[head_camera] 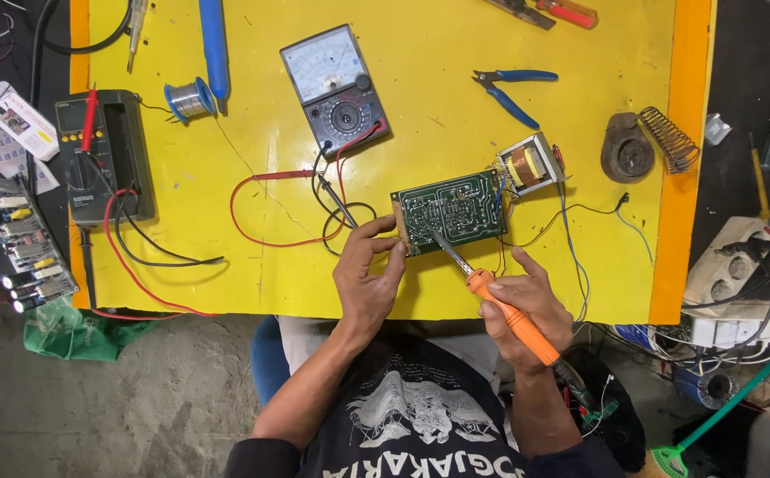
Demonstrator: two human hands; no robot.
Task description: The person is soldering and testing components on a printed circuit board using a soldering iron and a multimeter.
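Observation:
A green circuit board [450, 211] lies solder side up on the yellow table [420, 106], with a small transformer [529, 165] wired to its right end. My left hand [365, 276] pinches the board's near left corner with thumb and fingers. My right hand [527, 310] grips an orange-handled soldering iron [502, 310]. Its metal tip rests on the board near the middle of the near edge.
An analog multimeter [334, 87] with red and black leads sits behind the board, a digital meter [102, 155] at the left. A solder spool [190, 99], blue cutters [509, 88] and an iron stand [637, 146] lie around. A power strip [739, 265] is on the right.

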